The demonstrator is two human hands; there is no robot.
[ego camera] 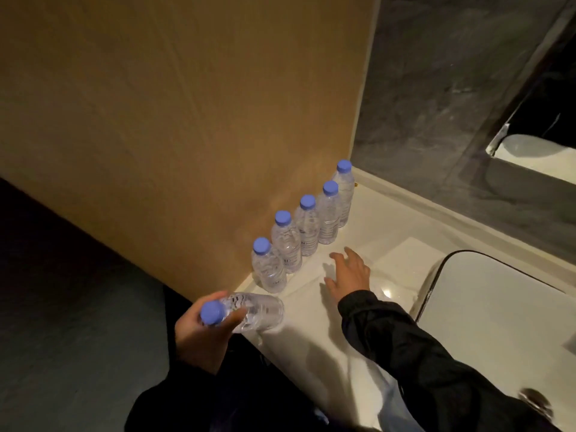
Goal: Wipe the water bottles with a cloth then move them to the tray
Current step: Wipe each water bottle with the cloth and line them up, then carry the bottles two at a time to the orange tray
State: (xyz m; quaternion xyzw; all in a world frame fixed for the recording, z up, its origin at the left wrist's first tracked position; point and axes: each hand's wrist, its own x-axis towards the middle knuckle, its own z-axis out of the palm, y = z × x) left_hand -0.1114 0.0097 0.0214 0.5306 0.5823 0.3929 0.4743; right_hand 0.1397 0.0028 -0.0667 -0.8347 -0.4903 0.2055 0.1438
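Note:
Several clear water bottles with blue caps stand upright in a row (pixel 307 229) along a tan wall panel, on a white counter (pixel 311 332). My left hand (pixel 202 332) grips one more bottle (pixel 255 310) near its neck, tilted almost flat over the counter's front corner. Fingers spread, my right hand (pixel 349 275) reaches over the counter beside the row and holds nothing. A white tray (pixel 498 307) with a dark rim sits at the right. No cloth is in view.
The tan wall panel (pixel 187 135) rises right behind the bottles. A dark marble wall (pixel 436 104) and a mirror edge stand at the back right. Dark floor lies to the left of the counter.

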